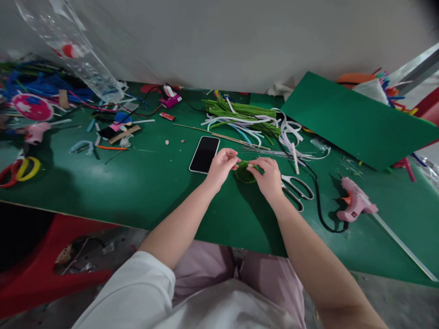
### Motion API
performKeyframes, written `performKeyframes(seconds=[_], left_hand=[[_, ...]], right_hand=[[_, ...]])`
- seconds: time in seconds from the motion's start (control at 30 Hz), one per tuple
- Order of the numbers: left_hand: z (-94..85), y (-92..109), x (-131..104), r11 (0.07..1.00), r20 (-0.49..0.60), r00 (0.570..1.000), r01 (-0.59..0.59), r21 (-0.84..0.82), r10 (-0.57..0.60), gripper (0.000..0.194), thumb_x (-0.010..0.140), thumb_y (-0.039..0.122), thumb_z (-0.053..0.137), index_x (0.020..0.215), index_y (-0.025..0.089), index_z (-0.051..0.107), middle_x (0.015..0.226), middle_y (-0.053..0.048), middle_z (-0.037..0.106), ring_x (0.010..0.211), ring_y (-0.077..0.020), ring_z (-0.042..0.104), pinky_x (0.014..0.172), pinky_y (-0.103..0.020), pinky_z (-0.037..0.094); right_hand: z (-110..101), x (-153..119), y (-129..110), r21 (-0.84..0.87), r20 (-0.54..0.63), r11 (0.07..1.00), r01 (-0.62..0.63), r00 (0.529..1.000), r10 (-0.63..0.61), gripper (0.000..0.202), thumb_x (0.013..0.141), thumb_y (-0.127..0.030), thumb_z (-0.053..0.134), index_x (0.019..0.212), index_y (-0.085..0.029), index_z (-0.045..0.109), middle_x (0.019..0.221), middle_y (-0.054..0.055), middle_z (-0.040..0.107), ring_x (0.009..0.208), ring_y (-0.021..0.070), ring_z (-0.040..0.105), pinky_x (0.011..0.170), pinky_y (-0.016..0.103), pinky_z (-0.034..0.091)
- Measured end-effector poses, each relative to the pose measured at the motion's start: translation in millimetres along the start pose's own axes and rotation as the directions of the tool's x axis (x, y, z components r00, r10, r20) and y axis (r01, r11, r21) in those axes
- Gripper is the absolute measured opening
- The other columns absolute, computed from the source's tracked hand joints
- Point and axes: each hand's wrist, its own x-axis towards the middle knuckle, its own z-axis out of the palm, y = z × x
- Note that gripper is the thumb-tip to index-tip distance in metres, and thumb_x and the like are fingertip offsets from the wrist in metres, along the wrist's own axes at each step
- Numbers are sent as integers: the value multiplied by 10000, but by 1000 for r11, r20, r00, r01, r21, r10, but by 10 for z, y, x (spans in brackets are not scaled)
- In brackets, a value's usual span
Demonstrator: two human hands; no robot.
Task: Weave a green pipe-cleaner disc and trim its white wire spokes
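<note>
Between my hands is a small round green pipe cleaner piece [245, 175], just above the table. My right hand [267, 177] pinches its upper right edge between thumb and fingers. My left hand [222, 167] is closed too, its thumb and fingertips pressed together at the piece's upper left edge. Fingertips hide part of that edge. A phone [205, 154] with a dark screen lies beside my left hand. Scissors with grey-white handles [302, 187] lie just right of my right hand, their blades hidden behind it.
Green and white pipe cleaners [240, 109] lie in a bundle behind my hands. A pink glue gun [356, 201] with its black cord is at right, under a green board [356, 119]. At left are a plastic bottle [92, 68], red-and-yellow scissors [20, 170] and another glue gun [37, 133].
</note>
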Motion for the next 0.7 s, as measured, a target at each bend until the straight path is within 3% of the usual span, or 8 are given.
performKeyframes(seconds=[0.2,0.27,0.4,0.57,0.7], left_hand=[[14,-27,-11,993,14,1000,5,116,-7,86,754,190,521,836,162,513,763,-12,578,651,-89,546,633,-236,441],[10,-49,-15,967,17,998,-67,247,65,83,757,193,515,837,172,525,787,-16,577,703,-109,550,653,-249,437],[1,-88,-32,798,113,959,-279,534,260,115,778,170,477,866,197,547,855,-27,589,792,-143,551,675,-265,426],[-8,-101,-51,638,242,923,-382,669,298,173,789,145,445,892,199,572,900,-45,592,827,-171,551,729,-305,434],[-8,-84,-63,562,273,910,-409,719,313,220,810,149,413,905,192,606,905,-57,594,839,-184,547,760,-327,433]], right_hand=[[97,7,62,-53,64,998,21,998,-18,107,761,-248,600,833,-211,670,852,61,621,877,233,514,805,395,417],[102,5,69,-53,78,998,15,997,-11,109,760,-252,601,828,-207,673,849,62,624,864,234,516,802,396,419],[100,-12,69,-62,108,998,11,994,-4,130,754,-253,603,854,-213,677,878,64,624,864,239,521,800,405,426],[11,-12,52,-30,125,999,13,992,-9,261,763,-261,587,1017,-226,634,963,75,619,937,247,522,826,424,424],[-70,-6,26,86,22,996,-38,999,37,205,815,-267,517,977,-233,638,937,61,621,920,217,540,768,370,464]])
